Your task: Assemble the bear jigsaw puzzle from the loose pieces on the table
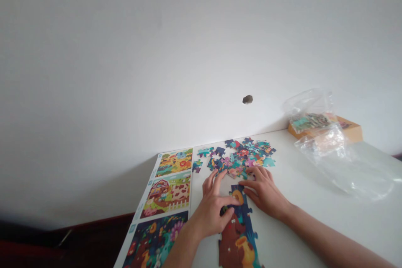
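- Nearest you, down at the bottom of the view, it's the joined puzzle section, lying flat with a brown bear and a yellow jar on it. Looks thin and stiff, likely light card; the joints are the weak spots and could fold or part if one end were raised. Safest hold: both long edges, palms low, or slide it flat.
- Over on your left, the picture sheet shows three scenes, the dark one lowest. Thin and smooth by the look of it; take it by the pale margin.
- Now your left hand: fingers spread, thumb and forefinger apart over the section's upper left, the other fingertips up by the pile. Nothing seen in its grasp.
- Straight ahead, loose pieces heap and overlap beyond the section. Small, light, easily nudged; pinch one by its sides, sparing those knobs.
- Across to your right hand: half open, fingers bent, tips at the section's top right corner and the pile's near edge. Can't tell whether a piece sits under them.
- Far right, crinkly, slippery clear bags slump against the yellow box; soft stuff, best gathered by the mouth.
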Tool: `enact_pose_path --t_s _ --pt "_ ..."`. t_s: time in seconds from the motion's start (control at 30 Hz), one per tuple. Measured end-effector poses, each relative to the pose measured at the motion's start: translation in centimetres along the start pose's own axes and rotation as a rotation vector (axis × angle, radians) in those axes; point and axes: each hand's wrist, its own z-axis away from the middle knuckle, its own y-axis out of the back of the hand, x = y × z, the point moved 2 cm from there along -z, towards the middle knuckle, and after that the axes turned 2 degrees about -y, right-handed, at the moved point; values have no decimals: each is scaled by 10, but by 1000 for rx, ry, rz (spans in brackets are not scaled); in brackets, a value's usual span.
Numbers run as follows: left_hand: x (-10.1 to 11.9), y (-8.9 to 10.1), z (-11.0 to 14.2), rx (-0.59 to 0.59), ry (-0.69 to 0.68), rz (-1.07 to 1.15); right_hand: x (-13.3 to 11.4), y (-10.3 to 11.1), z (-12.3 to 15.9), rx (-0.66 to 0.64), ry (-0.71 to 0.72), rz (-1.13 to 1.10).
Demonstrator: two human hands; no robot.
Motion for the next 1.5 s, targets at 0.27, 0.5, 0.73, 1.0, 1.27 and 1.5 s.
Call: enact_pose_path --t_s 0.27,0.5,0.73,1.0,1.27,1.5 --pt "7 1 -1 -46 -4 64 -1 -1 0 -27 21 -21" --pt "9 3 -1 -74 3 63 -5 4 1 2 33 -50" --pt "-8 -2 2 -104 108 17 -16 19 4 -37 175 -174" --pt "-10 -3 2 -109 115 18 -22 24 6 -118 212 -237" --pt "-7 0 1 -130 123 28 -22 21 6 -154 277 -264" --pt "-10 -4 3 -121 108 39 -22 21 4 -135 299 -252"
